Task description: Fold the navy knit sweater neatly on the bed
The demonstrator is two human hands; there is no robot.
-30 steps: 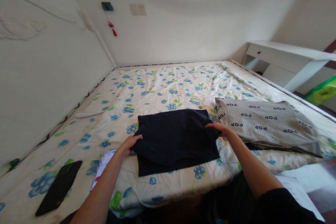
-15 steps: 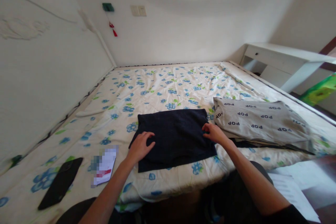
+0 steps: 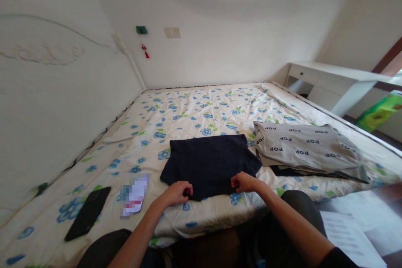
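A dark navy garment [image 3: 210,163] lies on the bed in front of me, folded into a wide shape whose sides flare out to points; its exact kind is unclear. My left hand [image 3: 178,193] is closed at its near left corner, fingers curled on the fabric. At the near right corner, my right hand [image 3: 244,182] pinches the cloth between thumb and fingers. To the right lies a stack of folded clothes, topped by a grey garment [image 3: 298,146] with "POP" lettering.
The floral bed sheet [image 3: 194,109] spreads out to the walls. A black phone [image 3: 89,213] and a partly blurred white packet [image 3: 138,197] lie at the left. Papers [image 3: 348,230] are at the lower right, with a white desk [image 3: 329,77] beyond the bed.
Both hands have come nearer to me, from the garment's sides to its near corners, and closed on the cloth. The garment's near edge has narrowed. The view has tilted up slightly.
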